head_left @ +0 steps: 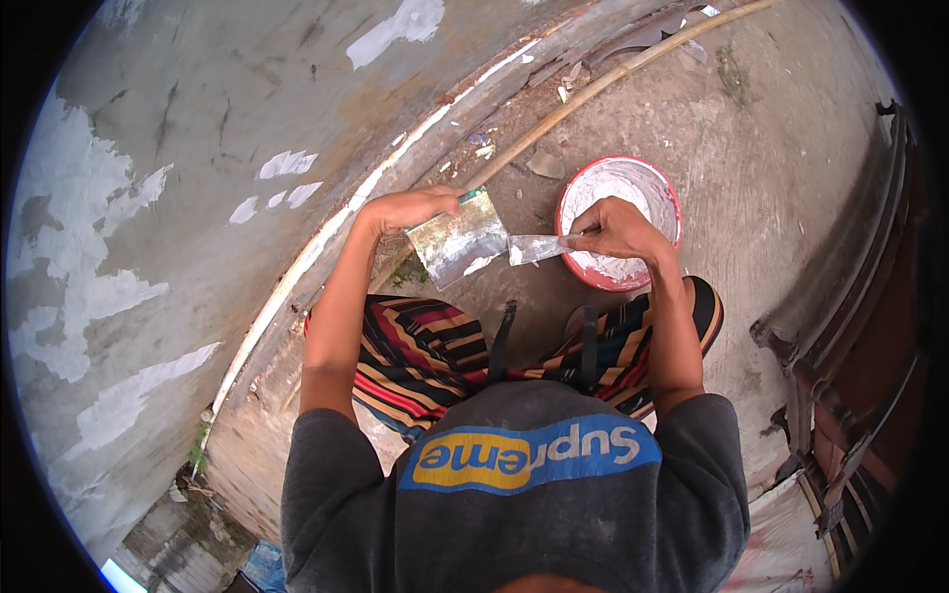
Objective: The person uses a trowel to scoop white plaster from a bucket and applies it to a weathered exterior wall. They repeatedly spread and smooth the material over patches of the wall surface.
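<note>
My left hand (410,210) is closed on the green handle of a wide putty knife (458,242), whose square metal blade carries smears of white paste. In my right hand (621,229) is a small scraper (535,248), its narrow blade pointing left. The scraper's tip meets or nearly meets the right edge of the wide blade. Just beneath my right hand stands a red bucket (676,212) with white paste (625,183) inside and around its walls. My right hand hides part of the paste.
A grey wall (198,128) with white paste patches rises on the left. A long bamboo pole (593,94) lies along its foot, beside rubble and a flat stone (545,164). Dark rusty metal panels (860,366) stand at the right on the concrete floor (771,178).
</note>
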